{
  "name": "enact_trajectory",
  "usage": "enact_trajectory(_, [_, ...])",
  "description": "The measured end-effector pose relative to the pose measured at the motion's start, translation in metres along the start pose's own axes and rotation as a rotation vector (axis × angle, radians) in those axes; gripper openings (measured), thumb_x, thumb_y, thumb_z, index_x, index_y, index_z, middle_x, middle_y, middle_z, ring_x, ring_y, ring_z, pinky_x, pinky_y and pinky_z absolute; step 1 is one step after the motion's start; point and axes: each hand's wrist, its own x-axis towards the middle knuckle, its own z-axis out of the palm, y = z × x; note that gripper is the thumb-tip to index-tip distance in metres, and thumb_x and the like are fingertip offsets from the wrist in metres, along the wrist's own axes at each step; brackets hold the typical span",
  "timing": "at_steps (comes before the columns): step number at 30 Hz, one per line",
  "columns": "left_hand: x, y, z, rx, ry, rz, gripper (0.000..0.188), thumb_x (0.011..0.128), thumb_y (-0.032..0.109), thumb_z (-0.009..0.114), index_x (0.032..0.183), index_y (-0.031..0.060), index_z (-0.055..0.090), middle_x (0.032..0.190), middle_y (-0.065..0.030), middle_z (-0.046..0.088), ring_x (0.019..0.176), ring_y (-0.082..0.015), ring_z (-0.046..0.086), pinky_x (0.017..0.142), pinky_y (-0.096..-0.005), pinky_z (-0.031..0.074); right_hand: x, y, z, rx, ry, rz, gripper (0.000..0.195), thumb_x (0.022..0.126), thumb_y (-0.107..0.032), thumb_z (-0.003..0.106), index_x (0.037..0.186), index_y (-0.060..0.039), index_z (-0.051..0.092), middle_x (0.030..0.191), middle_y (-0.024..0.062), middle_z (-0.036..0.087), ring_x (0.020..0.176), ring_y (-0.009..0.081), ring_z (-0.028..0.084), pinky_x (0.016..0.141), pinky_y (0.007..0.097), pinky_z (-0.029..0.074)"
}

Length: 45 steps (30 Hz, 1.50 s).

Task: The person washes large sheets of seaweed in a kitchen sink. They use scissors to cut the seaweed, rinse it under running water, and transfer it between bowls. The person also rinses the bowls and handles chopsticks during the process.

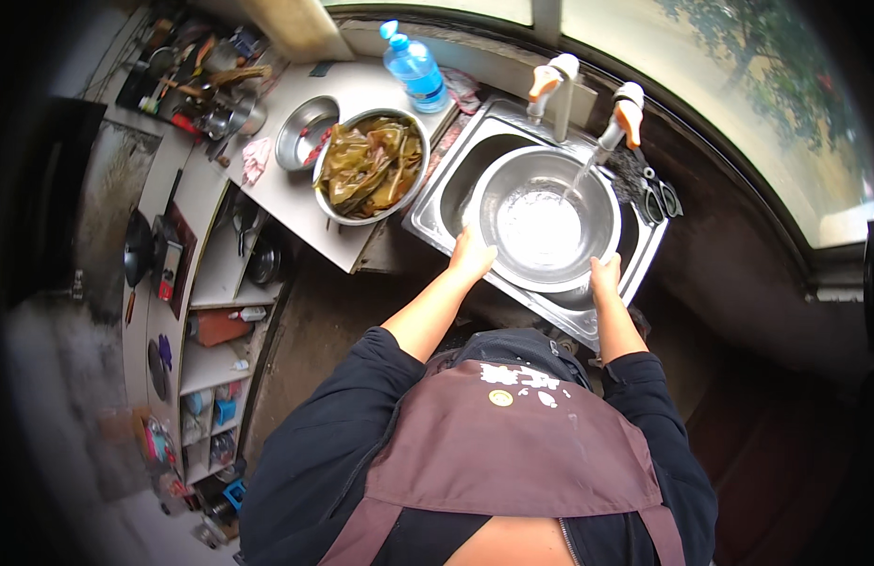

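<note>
A wide stainless steel basin (497,262) sits in the steel sink (437,205), slightly over its front edge. My left hand (472,255) grips the basin's rim at the lower left, thumb on the inner side. At the lower right, my right hand (605,274) holds the same rim. Water runs into the basin from the right faucet (619,124), whose handle is orange and white. Shallow clear water with bright glare covers the basin floor. The left faucet (550,81) shows no stream. The fingers under the rim are hidden.
Left of the sink, a metal bowl (426,166) holds wet broad leaves (373,163). Beside it stands a smaller bowl (290,134) with several red pieces. A blue pump bottle (417,74) is behind them. Scissors (653,201) lie at the sink's right edge. A pink cloth (255,159) rests on the counter.
</note>
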Motion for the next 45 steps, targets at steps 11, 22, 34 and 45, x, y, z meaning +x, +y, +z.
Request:
enact_trajectory(11, [0.070,0.011,-0.183,0.796,0.438,-0.086,0.045,0.071,0.013,0.065,0.114,0.0069,0.054,0.135,-0.0172,0.037,0.129,-0.0378,0.027,0.106,-0.0552,0.017,0.005,-0.002,-0.009,-0.135,-0.005,0.070,0.037,0.079,-0.019,0.065,0.106,0.0032,0.050,0.095,0.0191,0.060,0.087,0.0264,0.059,0.079,0.0352,0.045])
enact_trajectory(22, [0.087,-0.065,-0.231,0.389,0.476,0.099,0.025,0.076,0.008,0.060,0.100,0.0007,0.058,0.108,-0.0181,0.057,0.099,-0.0359,0.055,0.088,-0.0402,0.043,-0.019,-0.064,-0.042,-0.181,-0.036,-0.076,0.045,0.080,-0.015,0.061,0.118,0.0027,0.045,0.114,0.0208,0.053,0.099,0.0280,0.058,0.086,0.0365,0.046])
enact_trajectory(34, [0.066,0.057,-0.300,-0.499,0.356,0.465,0.018,0.091,0.003,0.046,0.106,-0.0008,0.054,0.098,-0.0040,0.059,0.088,-0.0113,0.053,0.082,-0.0242,0.042,-0.040,-0.113,-0.044,-0.074,-0.099,-0.038,0.047,0.078,-0.019,0.061,0.119,-0.0021,0.047,0.112,0.0188,0.053,0.098,0.0248,0.056,0.083,0.0346,0.045])
enact_trajectory(45, [0.062,0.105,-0.134,-1.161,-0.381,0.125,0.028,0.089,0.004,0.048,0.116,-0.0001,0.051,0.110,-0.0083,0.058,0.099,-0.0178,0.055,0.091,-0.0322,0.042,-0.041,-0.106,-0.055,0.032,-0.077,-0.056,0.048,0.079,-0.022,0.060,0.122,-0.0038,0.047,0.114,0.0173,0.056,0.100,0.0238,0.057,0.086,0.0339,0.044])
